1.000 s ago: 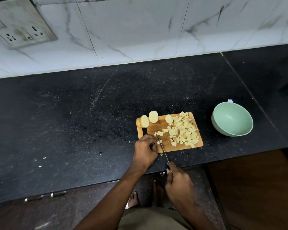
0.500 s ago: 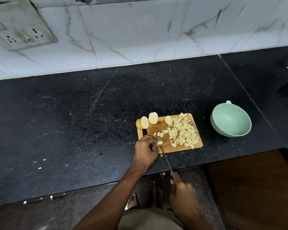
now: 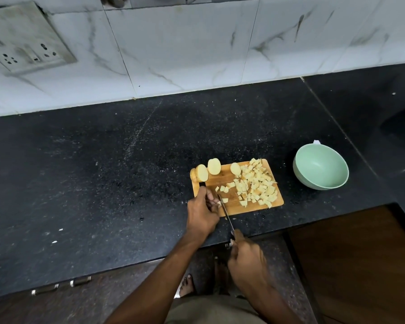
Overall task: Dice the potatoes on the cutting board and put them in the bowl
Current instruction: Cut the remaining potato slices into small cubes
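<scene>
Inspection of the black speckled surface (image 3: 103, 174) finds a wooden cutting board (image 3: 222, 181) lying near its front edge, right of centre. We note a heap of diced potato (image 3: 257, 185) covering the right half of the board, with a few loose cubes toward the middle. Three potato halves remain uncut along the far edge: one potato half (image 3: 202, 173) at the far-left corner, a second (image 3: 214, 166) just right of it and overhanging the far edge, and a third (image 3: 235, 169) touching the heap.

We record the left hand (image 3: 202, 212) at the near-left corner of the board, fingers curled and pinching a small piece of potato (image 3: 219, 202) against the wood; the piece is mostly hidden by the fingertips. The knife (image 3: 226, 212) lies with its blade just right of those fingers, tip on the board, the blade running back over the near edge of the surface. The right hand (image 3: 247, 258) is wrapped round the handle, below the edge of the surface, forefinger extended along the top.

A pale green bowl (image 3: 301, 170) stands on the surface to the right of the board, apart from it, with no potato inside. A switch plate (image 3: 26, 43) is fixed to the marble-tiled wall at far left.
</scene>
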